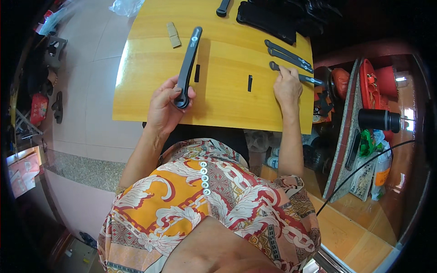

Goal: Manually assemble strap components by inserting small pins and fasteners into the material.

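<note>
There you were at the yellow desk, with both arms stretched over it. Your left hand had the stack of dark grey straps, its fingers closed around the lower end, thumb pressing on top! The stack pointed away from you, tilted a little to the right, and a shadow fell on the wood just beside it.

Over on the right side, your right hand was down on the single grey strap, fingers bent across its middle; whether they pinched it or merely pressed it, I couldn't tell. That strap slanted across the desk, its right end reaching past the edge. Just beyond it lay two more, the upper strap and the lower strap, side by side at much the same slant.

Between your hands, two little pieces: one black strip near the held stack, another short strip nearer your right hand, both lying flat. Farther off on the left sat a beige folded piece. And up at the far side, a dark strap end showed next to a black fabric bundle.
</note>
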Tool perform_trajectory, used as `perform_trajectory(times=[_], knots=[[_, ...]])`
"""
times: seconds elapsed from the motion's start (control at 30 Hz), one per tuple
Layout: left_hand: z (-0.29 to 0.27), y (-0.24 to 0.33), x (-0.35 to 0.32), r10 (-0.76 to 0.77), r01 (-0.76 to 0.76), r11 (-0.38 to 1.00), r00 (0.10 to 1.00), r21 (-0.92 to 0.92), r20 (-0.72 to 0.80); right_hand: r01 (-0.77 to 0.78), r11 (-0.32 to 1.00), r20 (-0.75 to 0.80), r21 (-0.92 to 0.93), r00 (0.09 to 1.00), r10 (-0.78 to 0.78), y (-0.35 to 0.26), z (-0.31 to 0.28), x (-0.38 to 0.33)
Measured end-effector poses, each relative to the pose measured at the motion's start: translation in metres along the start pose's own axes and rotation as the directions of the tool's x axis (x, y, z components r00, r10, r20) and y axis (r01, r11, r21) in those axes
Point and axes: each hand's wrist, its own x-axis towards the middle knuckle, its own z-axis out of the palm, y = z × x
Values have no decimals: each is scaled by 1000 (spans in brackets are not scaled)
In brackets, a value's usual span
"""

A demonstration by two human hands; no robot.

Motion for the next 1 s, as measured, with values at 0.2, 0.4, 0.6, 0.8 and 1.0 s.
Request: perform_trajectory(times=[0.2, 0.4, 0.6, 0.8, 1.0], knots=[[6, -1, 6, 54, -56, 998, 997, -19, -63, -11, 1000, 53, -5, 999, 12, -4, 1, 10], [-1, -2, 8, 75, -78, 990, 997, -116, -30, 55, 998, 82, 16, 995, -56, -5, 3, 11], [-1, -3, 11, -3, -2, 992, 999, -127, -44, 10, 995, 2, 97, 1000, -10, -49, -19, -13], [-5, -7, 9, 30, -32, 995, 999, -93, -22, -96, 607, 216, 789, 968, -127, -140, -35, -62], [-2, -7, 7, 63, -62, 998, 997, 17, -37, 197, 534, -42, 822, 957, -288, -180, -42, -72]])
